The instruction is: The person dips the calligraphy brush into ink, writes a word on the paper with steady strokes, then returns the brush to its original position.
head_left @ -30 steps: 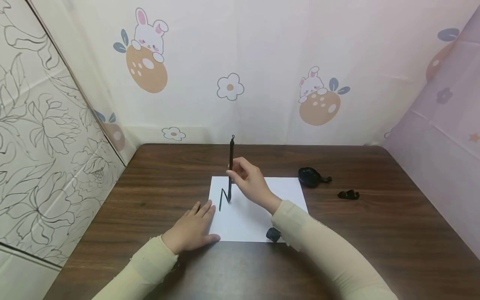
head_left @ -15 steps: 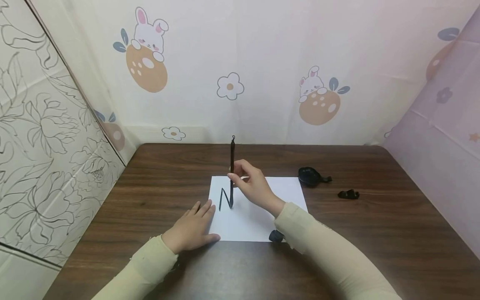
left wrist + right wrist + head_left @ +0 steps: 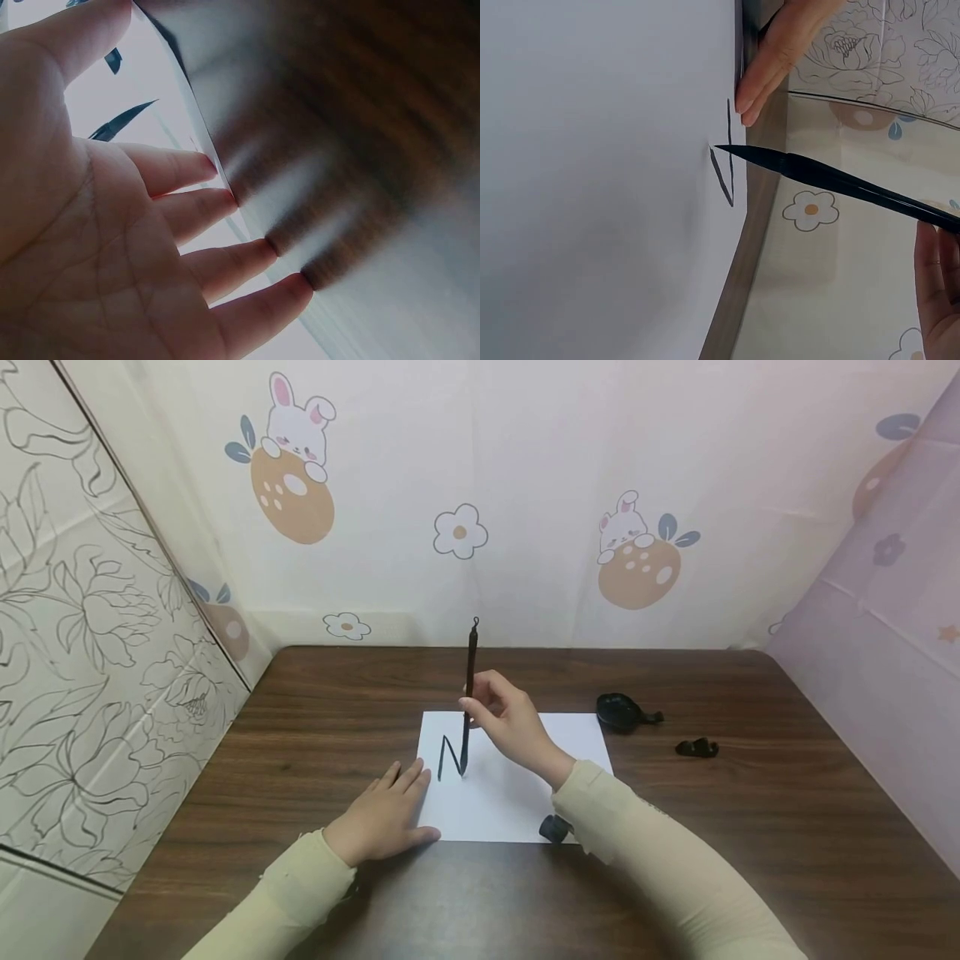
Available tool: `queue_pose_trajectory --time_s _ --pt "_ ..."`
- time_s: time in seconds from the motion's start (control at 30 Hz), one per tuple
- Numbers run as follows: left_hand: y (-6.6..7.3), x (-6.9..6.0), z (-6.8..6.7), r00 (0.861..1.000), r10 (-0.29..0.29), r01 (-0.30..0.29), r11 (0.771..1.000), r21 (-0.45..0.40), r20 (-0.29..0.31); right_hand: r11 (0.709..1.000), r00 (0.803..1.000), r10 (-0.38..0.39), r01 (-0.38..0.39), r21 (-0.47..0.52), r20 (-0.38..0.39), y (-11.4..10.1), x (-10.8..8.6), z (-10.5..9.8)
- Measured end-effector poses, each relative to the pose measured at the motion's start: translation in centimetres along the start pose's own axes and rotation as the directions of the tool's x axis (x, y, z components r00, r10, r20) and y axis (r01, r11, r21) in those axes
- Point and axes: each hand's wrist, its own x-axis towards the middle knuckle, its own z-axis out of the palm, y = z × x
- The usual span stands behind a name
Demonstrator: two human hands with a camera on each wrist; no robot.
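Observation:
My right hand (image 3: 513, 727) pinches a dark writing brush (image 3: 472, 660) by its shaft, bristles down. In the right wrist view the pointed bristle tip (image 3: 731, 148) is by the end of a slanting stroke; contact with the paper is unclear. A sheet of white paper (image 3: 495, 814) lies on the table, bearing two joined black strokes (image 3: 452, 756) near its left side. Along the paper's left edge rests my left hand (image 3: 386, 818), palm down, fingers spread. The left wrist view shows its palm (image 3: 112, 225) and straight fingers.
A black dish with a short handle (image 3: 618, 713) stands at the paper's upper right corner. Further right lies a small black brush rest-like piece (image 3: 697, 748). A dark blocky thing (image 3: 553, 828) sits under the right cuff. Patterned curtains (image 3: 540, 568) hang behind the brown table (image 3: 787, 827).
The brush moved right and downward, lengthening the slanting stroke. In the last half second the right hand rose slightly with the brush. The left hand stayed still.

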Motion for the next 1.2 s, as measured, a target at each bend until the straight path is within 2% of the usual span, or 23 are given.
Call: queue_pose_trajectory --time_s 0.3,0.9,1.2 --pt "0.0 0.0 0.0 1.0 -0.005 0.005 1.0 0.0 0.007 1.0 1.0 0.01 -0.01 -0.004 0.007 0.2 0.1 0.1" --pt "0.1 0.0 -0.2 1.0 0.004 -0.004 1.0 -0.001 0.0 0.999 0.998 0.039 -0.039 0.013 -0.041 1.1 0.7 0.2" --pt "0.1 0.0 -0.1 1.0 0.003 -0.003 1.0 -0.004 0.002 1.0 0.998 0.0 -0.002 -0.031 -0.07 1.9 1.2 0.2"
